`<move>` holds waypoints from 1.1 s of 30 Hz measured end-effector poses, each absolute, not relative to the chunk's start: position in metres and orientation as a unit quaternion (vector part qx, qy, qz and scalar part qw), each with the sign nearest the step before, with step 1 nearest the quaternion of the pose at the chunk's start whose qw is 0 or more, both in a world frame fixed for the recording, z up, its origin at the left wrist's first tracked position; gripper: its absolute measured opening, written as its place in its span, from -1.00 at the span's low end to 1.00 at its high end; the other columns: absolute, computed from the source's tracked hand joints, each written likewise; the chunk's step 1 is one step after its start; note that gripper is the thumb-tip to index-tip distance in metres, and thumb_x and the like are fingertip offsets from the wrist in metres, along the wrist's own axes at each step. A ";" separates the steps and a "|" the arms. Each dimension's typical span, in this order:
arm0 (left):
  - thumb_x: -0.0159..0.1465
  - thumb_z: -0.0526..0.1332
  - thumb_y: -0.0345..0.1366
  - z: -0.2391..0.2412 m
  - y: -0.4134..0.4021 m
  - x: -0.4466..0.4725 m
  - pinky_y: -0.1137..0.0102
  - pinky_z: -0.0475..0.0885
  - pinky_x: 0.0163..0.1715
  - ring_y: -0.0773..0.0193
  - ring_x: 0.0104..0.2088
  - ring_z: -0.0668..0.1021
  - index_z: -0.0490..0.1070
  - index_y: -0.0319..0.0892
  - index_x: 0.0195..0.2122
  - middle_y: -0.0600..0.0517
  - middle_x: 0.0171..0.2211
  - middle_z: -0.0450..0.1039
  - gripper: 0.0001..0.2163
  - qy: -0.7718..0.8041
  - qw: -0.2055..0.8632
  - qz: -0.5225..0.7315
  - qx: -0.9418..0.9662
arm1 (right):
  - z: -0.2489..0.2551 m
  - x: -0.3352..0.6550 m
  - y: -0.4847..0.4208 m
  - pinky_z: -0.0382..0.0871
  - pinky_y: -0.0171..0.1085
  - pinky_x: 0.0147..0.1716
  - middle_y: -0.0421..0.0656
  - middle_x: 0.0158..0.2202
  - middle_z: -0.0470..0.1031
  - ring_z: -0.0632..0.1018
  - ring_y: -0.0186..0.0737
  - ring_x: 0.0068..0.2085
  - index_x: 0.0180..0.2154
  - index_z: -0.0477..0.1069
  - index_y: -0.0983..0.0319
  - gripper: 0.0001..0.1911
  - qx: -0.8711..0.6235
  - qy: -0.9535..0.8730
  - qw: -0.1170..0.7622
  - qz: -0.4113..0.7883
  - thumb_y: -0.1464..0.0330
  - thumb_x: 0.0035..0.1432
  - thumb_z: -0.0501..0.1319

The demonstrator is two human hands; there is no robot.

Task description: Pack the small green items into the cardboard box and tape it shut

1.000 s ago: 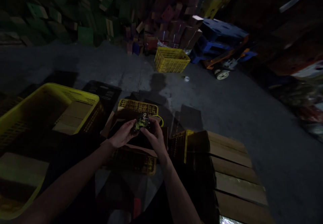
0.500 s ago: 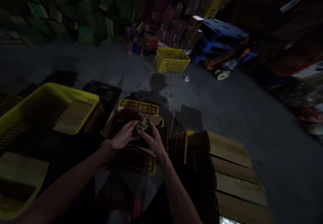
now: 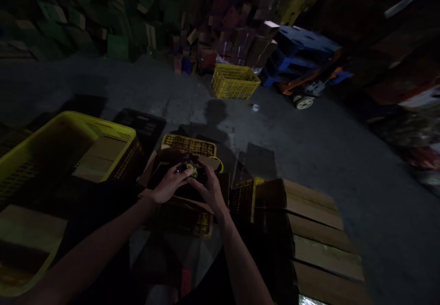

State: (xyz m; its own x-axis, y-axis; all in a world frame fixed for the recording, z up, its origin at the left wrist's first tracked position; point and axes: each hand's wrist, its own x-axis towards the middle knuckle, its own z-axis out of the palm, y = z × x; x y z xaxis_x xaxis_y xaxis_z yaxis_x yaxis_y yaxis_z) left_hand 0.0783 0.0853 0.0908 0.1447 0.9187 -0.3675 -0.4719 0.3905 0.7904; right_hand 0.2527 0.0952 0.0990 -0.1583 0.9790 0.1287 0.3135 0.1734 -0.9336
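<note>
Right in front of the person, both hands are meeting over an open cardboard box [image 3: 156,176]. The left hand [image 3: 168,185] is curling its fingers round a small yellow-green object [image 3: 193,171]. The right hand [image 3: 209,188] is gripping the same piece from the other side, so the thing is sitting between the two sets of fingertips, just above the box's dark inside (what the piece is, the dim light is not letting me tell). The box is resting on a low yellow crate [image 3: 189,145], whose perforated rim is showing beyond the hands. To the left, a large yellow basket [image 3: 113,133] is holding flat cardboard sheets [image 3: 103,151]. To the right, a stack of flattened cardboard [image 3: 316,231] is lying beside the crate. Farther off, on the grey concrete floor [image 3: 326,158], another yellow crate [image 3: 234,81] is standing near a blue pallet [image 3: 304,43], with heaps of cartons [image 3: 240,34] piling up behind it.
</note>
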 end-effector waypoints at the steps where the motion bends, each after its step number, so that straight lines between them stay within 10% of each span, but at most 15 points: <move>1: 0.15 0.53 -0.09 0.091 0.087 0.077 0.12 0.45 0.17 -0.03 0.20 0.54 0.59 -0.07 0.01 -0.10 0.11 0.59 -0.57 0.429 0.710 0.505 0.239 | 0.099 0.253 0.096 0.38 -0.01 0.22 -0.04 0.18 0.54 0.53 0.07 0.19 0.19 0.45 0.09 -0.36 -0.490 -0.624 0.424 0.437 0.09 0.10 0.47; 9: 0.14 0.54 -0.19 0.097 0.094 0.074 0.06 0.45 0.20 -0.01 0.11 0.62 0.59 -0.14 -0.06 -0.09 0.03 0.63 -0.64 0.395 0.717 0.538 0.200 | 0.092 0.257 0.096 0.54 -0.11 -0.01 -0.12 -0.04 0.67 0.64 -0.04 -0.02 0.00 0.58 0.12 -0.53 -0.482 -0.382 0.486 0.621 0.13 0.07 0.49; 20: 0.26 0.46 -0.13 0.090 0.095 0.070 0.10 0.47 0.21 0.05 0.12 0.61 0.59 -0.09 -0.02 -0.07 0.06 0.62 -0.69 0.362 0.770 0.494 0.177 | 0.098 0.259 0.099 0.50 -0.18 -0.08 -0.17 -0.22 0.63 0.60 -0.12 -0.16 -0.21 0.57 0.16 -0.69 -0.488 -0.434 0.524 0.547 0.15 0.04 0.47; 33: 0.10 0.56 -0.24 0.101 0.093 0.074 0.11 0.46 0.18 0.05 0.04 0.63 0.60 -0.13 -0.04 -0.05 -0.05 0.66 -0.60 0.374 0.708 0.534 0.271 | 0.101 0.259 0.095 0.49 -0.02 0.16 -0.10 0.23 0.52 0.54 0.03 0.20 0.24 0.40 0.05 -0.37 -0.475 -0.433 0.499 0.581 0.20 0.13 0.36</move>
